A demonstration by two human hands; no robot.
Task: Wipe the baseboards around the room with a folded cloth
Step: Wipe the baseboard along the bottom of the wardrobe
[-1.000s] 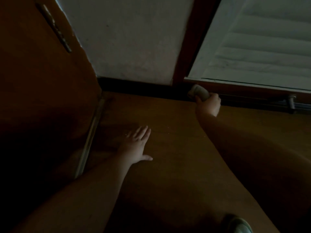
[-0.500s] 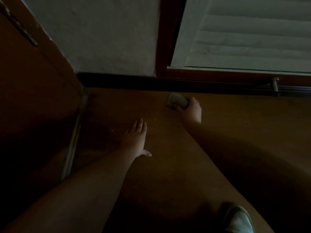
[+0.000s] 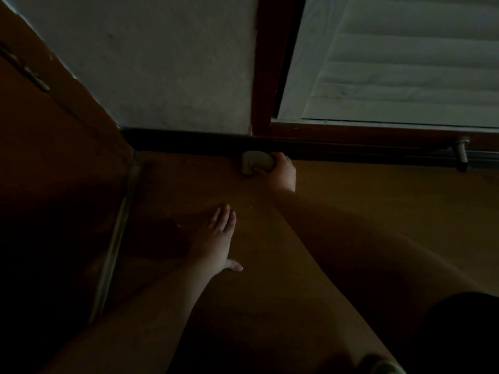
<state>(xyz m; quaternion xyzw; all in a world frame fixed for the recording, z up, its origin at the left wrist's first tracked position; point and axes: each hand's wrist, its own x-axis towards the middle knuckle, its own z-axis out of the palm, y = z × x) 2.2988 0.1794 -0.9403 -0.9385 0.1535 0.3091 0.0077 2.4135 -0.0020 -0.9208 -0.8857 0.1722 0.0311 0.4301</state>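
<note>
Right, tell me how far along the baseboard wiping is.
Done: nothing shows which stretches are already wiped; the room is too dim. In hand: the right hand grips the folded cloth at the foot of the dark baseboard, while the left hand rests flat on the floor. Left: apparently the run toward the corner.
</note>
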